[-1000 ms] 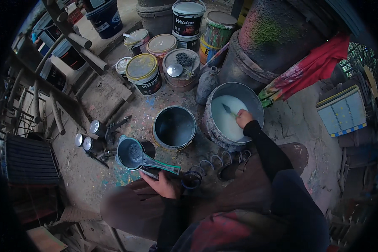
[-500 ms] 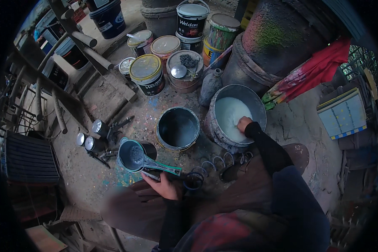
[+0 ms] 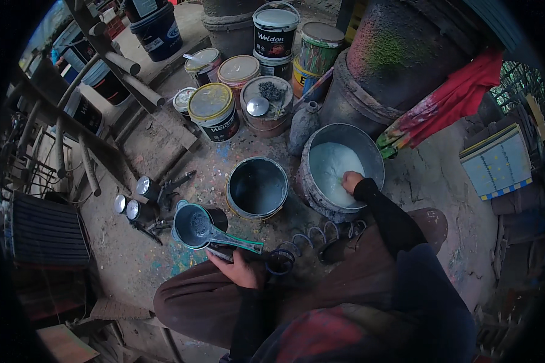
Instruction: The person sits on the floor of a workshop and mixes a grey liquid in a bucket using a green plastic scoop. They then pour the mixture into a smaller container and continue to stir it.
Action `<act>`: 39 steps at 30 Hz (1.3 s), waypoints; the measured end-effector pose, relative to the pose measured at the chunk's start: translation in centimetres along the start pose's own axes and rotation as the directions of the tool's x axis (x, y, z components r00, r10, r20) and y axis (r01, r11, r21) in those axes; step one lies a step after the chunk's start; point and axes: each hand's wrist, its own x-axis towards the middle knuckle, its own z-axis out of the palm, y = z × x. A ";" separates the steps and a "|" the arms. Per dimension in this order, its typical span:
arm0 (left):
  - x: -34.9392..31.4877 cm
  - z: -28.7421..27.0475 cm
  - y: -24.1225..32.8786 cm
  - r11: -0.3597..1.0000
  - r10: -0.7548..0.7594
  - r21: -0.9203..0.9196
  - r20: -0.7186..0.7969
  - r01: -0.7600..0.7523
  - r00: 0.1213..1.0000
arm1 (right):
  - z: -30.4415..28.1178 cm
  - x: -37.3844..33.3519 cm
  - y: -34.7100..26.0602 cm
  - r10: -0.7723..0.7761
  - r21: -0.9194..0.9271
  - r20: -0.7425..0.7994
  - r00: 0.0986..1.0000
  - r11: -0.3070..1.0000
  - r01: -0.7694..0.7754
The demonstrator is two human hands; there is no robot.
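My left hand is closed around a spray gun, mostly hidden under a strainer. The teal-rimmed strainer rests over its dark cup, its long handle pointing right above my hand. On the right, my right hand is closed inside a large grey bucket, right at the surface of milky white liquid. Whatever its fingers hold is hidden below. Between my hands stands a smaller, dark-lined bucket with dark liquid in it.
Several spray guns with metal cups lie at left. A coiled hose runs before my knees. Behind the buckets stand a grey bottle, paint tubs and a big drum with a red cloth. A wooden rack stands far left.
The view has shifted slightly. My right hand stays in the white liquid, whose surface ripples differ. My left hand keeps its hold on the spray gun with the strainer on top.
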 end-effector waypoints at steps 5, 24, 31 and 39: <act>0.1 0.4 -0.1 1.000 0.011 0.005 -0.001 -0.011 1.000 | 0.8 0.1 1.2 -0.052 0.036 -0.063 0.997 0.998 0.055; 0.0 0.2 -0.2 1.000 0.002 0.031 0.035 -0.003 0.999 | -0.1 -0.6 1.5 -0.064 -0.012 0.014 0.998 0.998 0.065; -0.2 0.6 0.2 1.000 -0.013 -0.024 0.051 0.014 0.999 | -2.0 -1.4 1.9 -0.082 -0.009 0.022 0.996 0.997 0.082; -0.4 1.3 -0.7 1.000 0.006 -0.018 0.101 -0.004 0.995 | -5.4 -1.3 3.2 -0.050 0.127 -0.235 0.971 0.988 0.081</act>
